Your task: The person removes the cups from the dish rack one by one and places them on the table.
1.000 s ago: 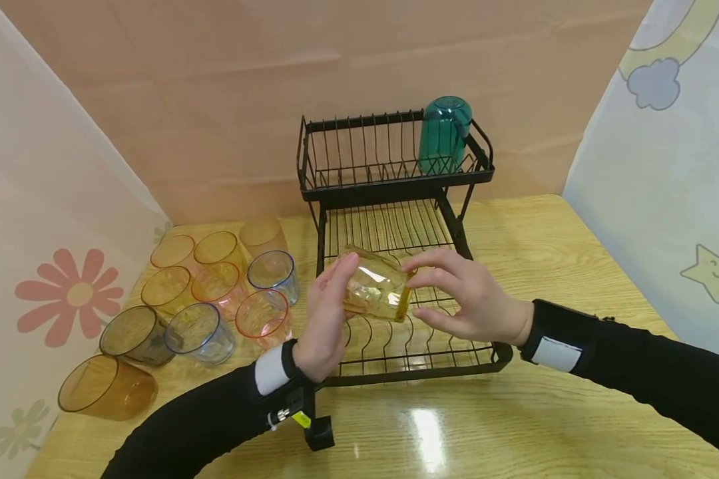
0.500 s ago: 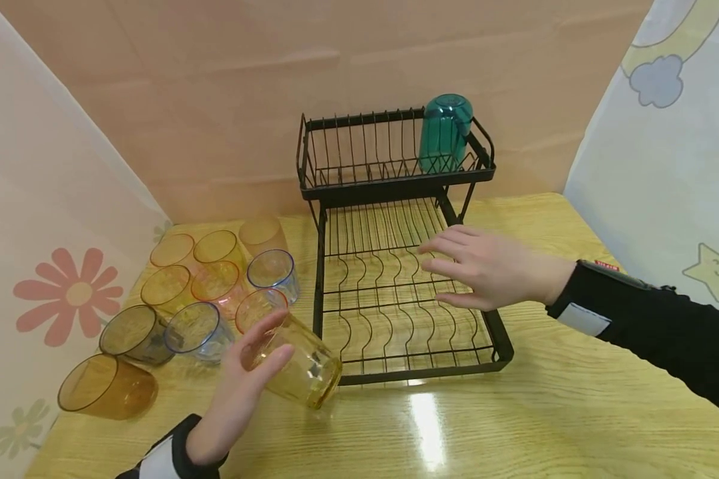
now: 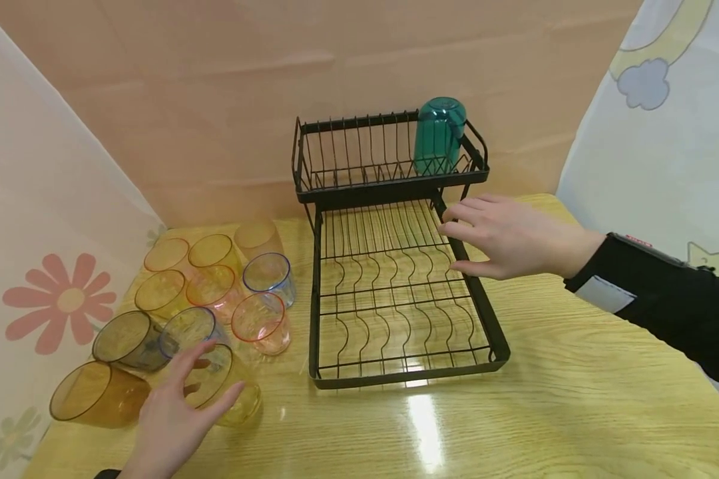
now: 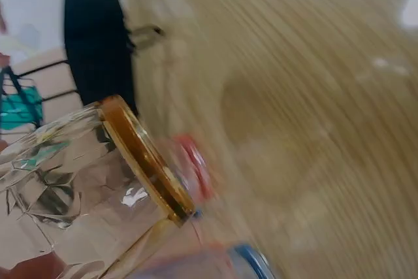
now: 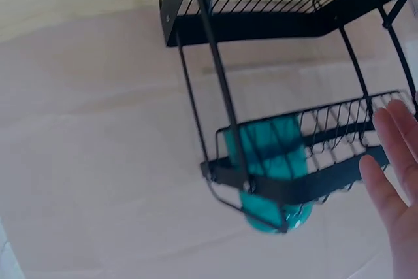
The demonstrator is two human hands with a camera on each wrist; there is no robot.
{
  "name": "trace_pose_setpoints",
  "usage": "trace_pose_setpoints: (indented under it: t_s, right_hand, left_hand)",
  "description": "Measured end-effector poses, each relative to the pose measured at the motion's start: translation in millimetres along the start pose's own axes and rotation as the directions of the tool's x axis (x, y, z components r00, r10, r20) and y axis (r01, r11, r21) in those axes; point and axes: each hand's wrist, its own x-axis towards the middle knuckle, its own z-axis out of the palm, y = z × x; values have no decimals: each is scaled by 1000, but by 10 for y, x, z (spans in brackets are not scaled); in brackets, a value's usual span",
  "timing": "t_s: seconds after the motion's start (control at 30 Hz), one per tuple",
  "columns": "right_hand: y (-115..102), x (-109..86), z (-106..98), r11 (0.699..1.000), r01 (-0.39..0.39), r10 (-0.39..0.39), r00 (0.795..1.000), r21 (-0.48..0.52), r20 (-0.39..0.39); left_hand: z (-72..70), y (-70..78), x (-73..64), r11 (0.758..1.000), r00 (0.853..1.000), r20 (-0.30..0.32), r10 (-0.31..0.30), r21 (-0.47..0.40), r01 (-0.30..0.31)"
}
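My left hand grips a clear yellow glass at the front left, with the thumb on its near side and fingers around the far side. The glass is tilted, its mouth toward the upper left; its thick amber base shows up close in the left wrist view. To the right, my right hand hovers over the right side of a black two-tier dish rack, fingers spread and holding nothing. A teal glass stands upside down in the upper tier's right end.
Several coloured glasses stand mouth up at the left, among them a red-rimmed glass, a blue-rimmed glass and a grey glass. An amber glass lies tilted beside my left hand. A peach cloth hangs behind the rack.
My left hand has carried the yellow glass from over the rack down to the front left. My right hand has come off the glass and drawn back right and upward.
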Motion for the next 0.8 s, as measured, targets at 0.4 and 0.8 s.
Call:
trace_pose_setpoints:
  t_s: [0.4, 0.8]
  right_hand:
    - [220, -105, -173, 994, -108, 106, 990, -19, -92]
    - [454, -73, -305, 989, -140, 127, 970, -47, -208]
  left_hand:
    - [24, -317, 22, 980, 992, -105, 63, 195, -42]
    - [109, -504, 30, 962, 970, -182, 161, 250, -113]
